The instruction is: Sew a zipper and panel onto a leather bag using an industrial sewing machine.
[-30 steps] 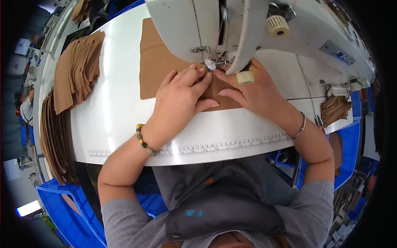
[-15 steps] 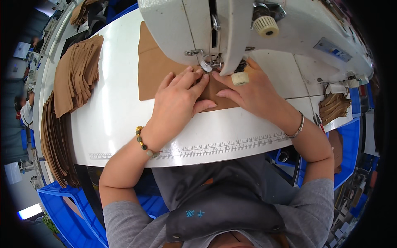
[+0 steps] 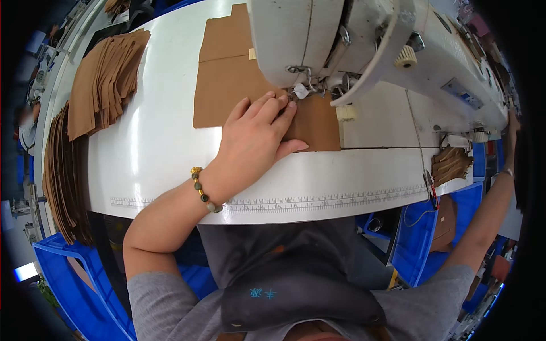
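My left hand (image 3: pixel 256 131) lies flat with thumb apart on a flat brown piece of material (image 3: pixel 224 85), fingertips close beside the presser foot (image 3: pixel 301 91) of a white sewing machine (image 3: pixel 290 34). The piece reaches under the machine head and has a crosswise seam or fold and a small pale tab. My right arm stretches out to the far right, where my right hand (image 3: pixel 513 136) is at the machine's end by the picture's dark rim. Its fingers cannot be made out, nor whether it touches anything.
Stacks of brown pieces (image 3: pixel 105 82) lie at the table's left, some hanging over the edge. Small brown strips (image 3: pixel 452 165) and red-handled snips (image 3: pixel 433 199) are at the right. Blue bins (image 3: pixel 74 284) stand below both sides. A printed ruler (image 3: pixel 318 203) runs along the front edge.
My right hand has left the brown piece by the needle and swung out to the far right. My left hand stays on the piece. The whole view has shifted a little.
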The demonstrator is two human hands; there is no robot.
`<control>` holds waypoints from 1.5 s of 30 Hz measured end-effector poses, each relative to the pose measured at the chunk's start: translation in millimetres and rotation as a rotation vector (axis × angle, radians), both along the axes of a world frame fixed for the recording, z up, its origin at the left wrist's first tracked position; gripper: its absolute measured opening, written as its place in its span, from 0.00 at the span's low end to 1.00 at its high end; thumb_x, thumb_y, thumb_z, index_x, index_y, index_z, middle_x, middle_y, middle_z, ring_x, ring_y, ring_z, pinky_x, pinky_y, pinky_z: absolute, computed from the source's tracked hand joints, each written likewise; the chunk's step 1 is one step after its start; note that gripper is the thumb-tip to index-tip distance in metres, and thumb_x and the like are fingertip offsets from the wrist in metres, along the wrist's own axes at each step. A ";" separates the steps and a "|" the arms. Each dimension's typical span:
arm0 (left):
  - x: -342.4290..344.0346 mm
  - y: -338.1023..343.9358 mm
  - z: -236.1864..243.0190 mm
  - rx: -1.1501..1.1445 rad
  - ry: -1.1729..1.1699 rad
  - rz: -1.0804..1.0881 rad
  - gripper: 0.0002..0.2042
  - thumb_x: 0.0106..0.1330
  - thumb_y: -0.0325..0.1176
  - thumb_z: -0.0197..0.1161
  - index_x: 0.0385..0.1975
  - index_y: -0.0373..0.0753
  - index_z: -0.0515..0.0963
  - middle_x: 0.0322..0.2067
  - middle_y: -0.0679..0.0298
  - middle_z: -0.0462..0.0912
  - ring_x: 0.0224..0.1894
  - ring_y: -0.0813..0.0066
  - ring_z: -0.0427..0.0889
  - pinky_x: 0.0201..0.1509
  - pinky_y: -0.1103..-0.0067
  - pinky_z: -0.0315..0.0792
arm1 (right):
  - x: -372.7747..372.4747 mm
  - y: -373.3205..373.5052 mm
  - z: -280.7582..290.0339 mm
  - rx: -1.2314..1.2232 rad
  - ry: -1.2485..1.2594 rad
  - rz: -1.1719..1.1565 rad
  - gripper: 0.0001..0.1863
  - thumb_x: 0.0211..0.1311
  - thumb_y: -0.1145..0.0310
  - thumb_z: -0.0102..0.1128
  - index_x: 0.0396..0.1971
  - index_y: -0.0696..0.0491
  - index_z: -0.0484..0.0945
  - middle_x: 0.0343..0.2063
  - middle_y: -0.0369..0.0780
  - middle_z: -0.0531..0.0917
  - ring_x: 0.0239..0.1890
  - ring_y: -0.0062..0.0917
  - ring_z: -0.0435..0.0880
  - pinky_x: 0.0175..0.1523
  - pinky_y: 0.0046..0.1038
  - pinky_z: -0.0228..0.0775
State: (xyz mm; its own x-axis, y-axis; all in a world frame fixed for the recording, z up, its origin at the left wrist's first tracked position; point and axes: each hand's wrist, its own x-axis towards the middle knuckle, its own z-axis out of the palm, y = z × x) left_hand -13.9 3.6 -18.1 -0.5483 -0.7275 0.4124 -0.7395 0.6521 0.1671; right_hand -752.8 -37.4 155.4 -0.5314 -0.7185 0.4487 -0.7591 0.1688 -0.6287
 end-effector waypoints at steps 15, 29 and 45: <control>0.0 -0.9 -2.6 0.042 -0.004 0.016 0.31 0.59 0.54 0.72 0.56 0.37 0.83 0.55 0.60 0.81 0.65 0.60 0.77 0.67 0.59 0.71 | -42.1 20.7 -25.3 -0.022 0.447 0.004 0.29 0.80 0.50 0.50 0.63 0.60 0.78 0.48 0.42 0.83 0.48 0.26 0.81 0.53 0.26 0.72; -0.3 -2.4 -2.5 0.014 -0.006 0.010 0.29 0.59 0.52 0.72 0.55 0.37 0.83 0.54 0.60 0.82 0.63 0.60 0.78 0.66 0.59 0.71 | -27.2 25.0 -21.8 0.020 0.383 0.218 0.27 0.80 0.56 0.53 0.69 0.59 0.70 0.60 0.45 0.79 0.59 0.29 0.79 0.64 0.29 0.71; -72.5 10.1 5.7 -0.151 -0.177 -0.055 0.32 0.59 0.52 0.72 0.55 0.31 0.81 0.60 0.50 0.80 0.47 0.64 0.85 0.59 0.66 0.77 | 43.1 33.7 -134.9 -0.505 -0.436 0.033 0.26 0.80 0.58 0.48 0.67 0.60 0.71 0.61 0.43 0.79 0.59 0.30 0.82 0.59 0.29 0.79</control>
